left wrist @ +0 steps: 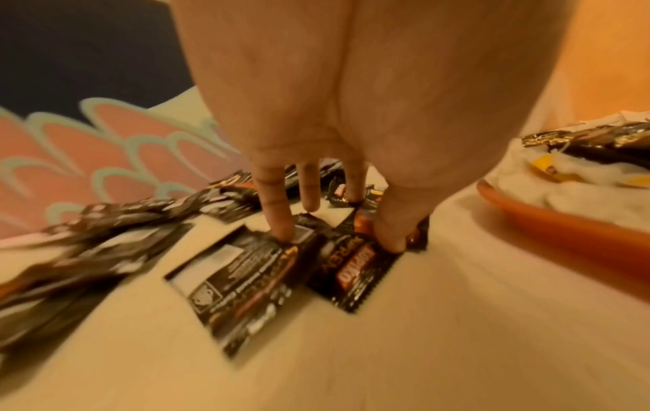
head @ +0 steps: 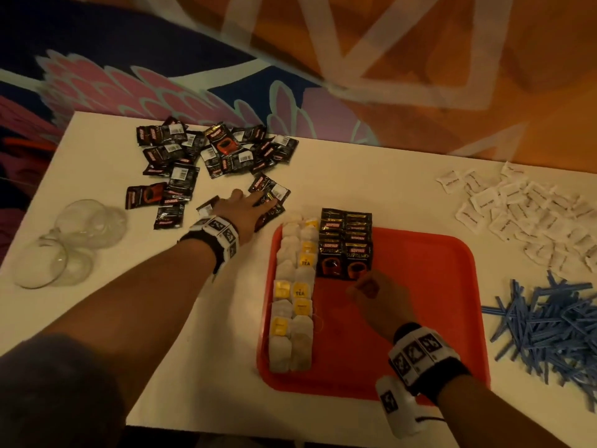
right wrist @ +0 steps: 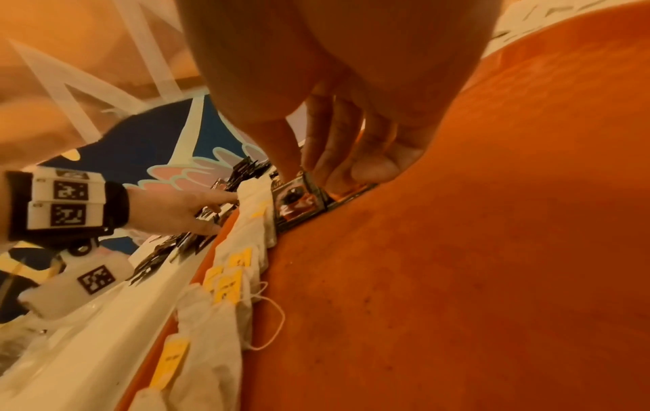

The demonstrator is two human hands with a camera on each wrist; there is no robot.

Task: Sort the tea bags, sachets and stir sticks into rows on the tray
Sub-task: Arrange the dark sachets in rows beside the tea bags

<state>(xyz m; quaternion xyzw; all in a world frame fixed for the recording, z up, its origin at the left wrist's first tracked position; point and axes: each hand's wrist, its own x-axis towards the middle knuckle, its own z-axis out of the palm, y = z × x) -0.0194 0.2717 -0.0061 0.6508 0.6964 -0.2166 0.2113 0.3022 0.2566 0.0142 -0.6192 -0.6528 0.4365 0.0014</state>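
Tea bags (head: pixel 292 305) and coffee sachets (head: pixel 345 244) are rowed on the tray (head: pixel 429 286). Loose sachets (left wrist: pixel 355 274) are pressed by the flat left hand (head: pixel 240 210); a trayed sachet is pinched by the right hand (head: pixel 379 297).

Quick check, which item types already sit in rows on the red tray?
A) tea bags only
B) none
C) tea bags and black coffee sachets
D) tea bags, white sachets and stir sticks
C: the red tray holds columns of tea bags and, beside them, black coffee sachets; the white sachets and blue stir sticks lie off it on the table.
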